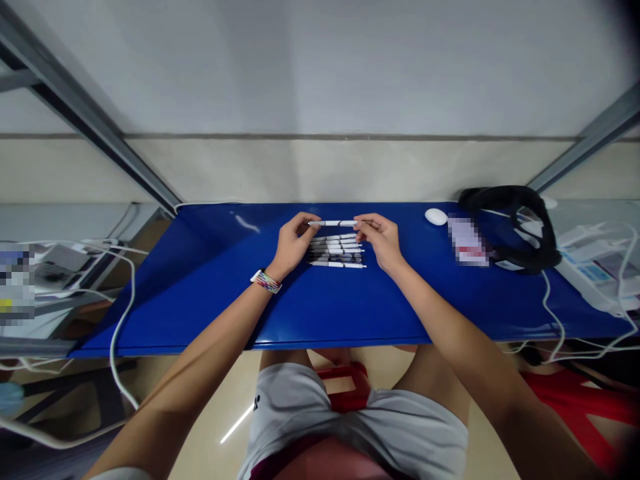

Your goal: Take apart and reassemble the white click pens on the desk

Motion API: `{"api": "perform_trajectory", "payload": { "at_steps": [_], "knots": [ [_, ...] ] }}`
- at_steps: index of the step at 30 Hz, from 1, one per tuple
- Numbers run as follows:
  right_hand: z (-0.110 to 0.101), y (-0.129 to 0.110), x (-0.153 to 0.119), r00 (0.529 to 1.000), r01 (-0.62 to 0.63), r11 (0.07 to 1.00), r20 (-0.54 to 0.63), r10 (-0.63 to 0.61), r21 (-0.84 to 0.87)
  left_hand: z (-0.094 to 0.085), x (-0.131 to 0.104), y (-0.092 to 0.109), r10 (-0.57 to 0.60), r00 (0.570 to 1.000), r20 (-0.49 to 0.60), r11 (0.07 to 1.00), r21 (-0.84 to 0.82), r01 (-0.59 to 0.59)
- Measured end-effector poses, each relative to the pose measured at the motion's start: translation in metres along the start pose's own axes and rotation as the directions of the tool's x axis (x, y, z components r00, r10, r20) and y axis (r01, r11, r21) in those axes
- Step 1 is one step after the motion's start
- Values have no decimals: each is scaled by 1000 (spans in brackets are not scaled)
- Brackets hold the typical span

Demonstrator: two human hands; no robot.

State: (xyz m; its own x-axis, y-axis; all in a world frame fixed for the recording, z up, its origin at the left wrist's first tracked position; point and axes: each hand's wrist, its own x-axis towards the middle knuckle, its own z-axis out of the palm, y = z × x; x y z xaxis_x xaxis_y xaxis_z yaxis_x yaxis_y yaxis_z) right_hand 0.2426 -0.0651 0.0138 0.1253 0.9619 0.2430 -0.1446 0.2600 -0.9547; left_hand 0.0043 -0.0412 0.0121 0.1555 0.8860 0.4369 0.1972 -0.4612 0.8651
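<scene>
Between my two hands a white pen (339,223) lies level, its dark tip end to the left. My left hand (294,243) pinches the tip end with thumb and finger. At the other end, my right hand (380,238) has its thumb and fingers closed on the pen. Just below it, a row of several white and black pens (337,249) lies side by side on the blue table (345,307). The fingers of my right hand are close to the ends of the upper pens in that row; whether they touch is unclear.
On the right of the table are a white oval object (436,217), a blurred pinkish packet (467,241) and a black headset-like strap (550,233). White cables (547,307) run over the right edge. A metal post (125,157) rises at the left, with the wall behind.
</scene>
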Motion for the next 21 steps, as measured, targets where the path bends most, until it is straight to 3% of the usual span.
{"api": "perform_trajectory", "payload": {
  "at_steps": [7, 21],
  "knots": [
    [3, 8, 10, 998, 21, 1000, -55, -22, -18, -2, 0, -1, 10, 1000, 2, 1000, 25, -10],
    [-3, 8, 9, 1000, 5, 999, 0, -5, -43, -5, 4, -2, -27, 999, 31, 998, -52, 29]
  ]
}}
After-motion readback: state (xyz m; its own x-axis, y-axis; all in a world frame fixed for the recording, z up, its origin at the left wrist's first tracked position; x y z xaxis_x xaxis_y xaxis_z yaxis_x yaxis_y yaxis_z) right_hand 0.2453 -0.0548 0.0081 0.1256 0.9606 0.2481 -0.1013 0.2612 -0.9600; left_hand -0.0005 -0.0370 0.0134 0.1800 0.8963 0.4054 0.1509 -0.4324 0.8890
